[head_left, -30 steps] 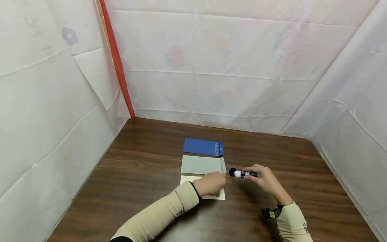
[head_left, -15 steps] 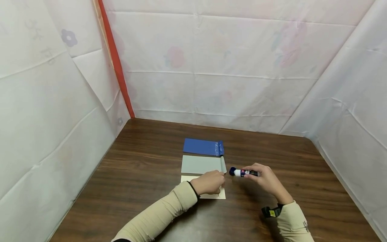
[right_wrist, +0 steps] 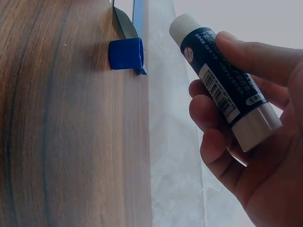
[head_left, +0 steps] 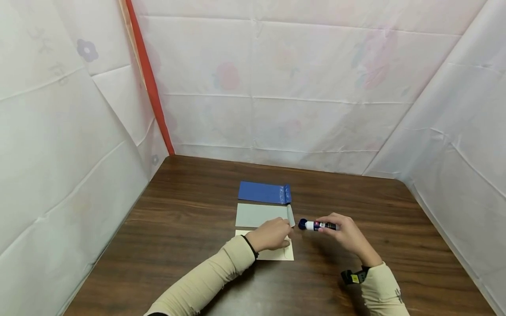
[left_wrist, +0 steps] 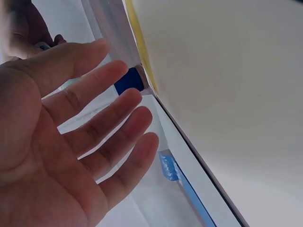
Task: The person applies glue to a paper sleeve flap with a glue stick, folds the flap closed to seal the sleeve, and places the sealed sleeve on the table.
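Note:
Over the cream envelope my left hand hovers, covering part of it. In the left wrist view its fingers are spread and slightly bent, with nothing between them. My right hand grips an uncapped glue stick, its white end pointing left. The right wrist view shows the thumb and fingers round the glue stick's dark printed label. A dark blue cap stands on the table by that end. Behind the cream envelope lies a grey-green envelope with its flap at the right.
Farthest back lies a blue envelope with whitish glue smears along its right flap. All three envelopes lie in a column on the brown wooden table. White patterned sheets stand round the back and sides.
My left hand has moved slightly up and back from the cream envelope's right end, showing more of its flap fold. My right hand and the glue stick have hardly moved.

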The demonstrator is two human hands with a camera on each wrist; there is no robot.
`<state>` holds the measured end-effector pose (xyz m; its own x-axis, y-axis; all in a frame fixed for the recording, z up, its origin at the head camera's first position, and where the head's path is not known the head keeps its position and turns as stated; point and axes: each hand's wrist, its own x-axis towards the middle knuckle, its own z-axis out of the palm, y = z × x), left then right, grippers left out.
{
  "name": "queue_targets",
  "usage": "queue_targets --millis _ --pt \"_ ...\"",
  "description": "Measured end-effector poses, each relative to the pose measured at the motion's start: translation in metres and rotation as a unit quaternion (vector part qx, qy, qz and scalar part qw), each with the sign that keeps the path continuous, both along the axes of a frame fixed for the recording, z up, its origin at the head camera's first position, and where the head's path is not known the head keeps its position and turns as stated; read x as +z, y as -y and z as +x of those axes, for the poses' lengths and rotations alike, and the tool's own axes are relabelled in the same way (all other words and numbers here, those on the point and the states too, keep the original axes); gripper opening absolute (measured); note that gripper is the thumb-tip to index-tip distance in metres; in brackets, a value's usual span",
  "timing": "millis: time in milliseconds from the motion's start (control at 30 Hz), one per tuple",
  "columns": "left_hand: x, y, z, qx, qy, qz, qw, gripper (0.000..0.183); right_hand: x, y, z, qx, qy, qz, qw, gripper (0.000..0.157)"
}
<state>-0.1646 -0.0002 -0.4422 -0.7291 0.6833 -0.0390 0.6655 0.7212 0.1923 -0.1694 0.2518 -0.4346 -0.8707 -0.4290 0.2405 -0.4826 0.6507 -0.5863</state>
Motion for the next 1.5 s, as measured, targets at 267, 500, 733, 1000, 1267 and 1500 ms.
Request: queue_targets --millis 267,500,733,1000,1267,1500 --pt "0.0 0.004 -0.003 0.04 -0.011 0.011 0.9991 0.016 0.0 0.002 -0.001 -0.005 0.0 0.003 1.0 0.023" --pt "0.003 0.01 -0.007 0.059 -0.036 0.013 0.9975 0.011 0.002 0.004 -0.006 0.006 -0.002 0.014 1.0 0.022" --pt "0.003 0.014 -0.012 0.082 -0.048 0.021 0.9952 0.018 0.004 0.004 -0.009 0.012 0.006 0.015 1.0 0.022" --pt "0.005 0.018 -0.014 0.114 -0.041 0.033 0.9921 0.02 0.003 0.003 -0.008 0.017 0.006 0.012 1.0 0.022" --pt "0.002 0.023 -0.019 0.149 -0.043 0.041 0.987 0.021 0.006 0.006 -0.012 0.024 0.0 0.021 1.0 0.021" --pt "-0.003 0.028 -0.022 0.165 -0.035 0.034 0.985 0.023 0.007 0.01 -0.011 0.032 -0.002 0.021 0.999 0.021"
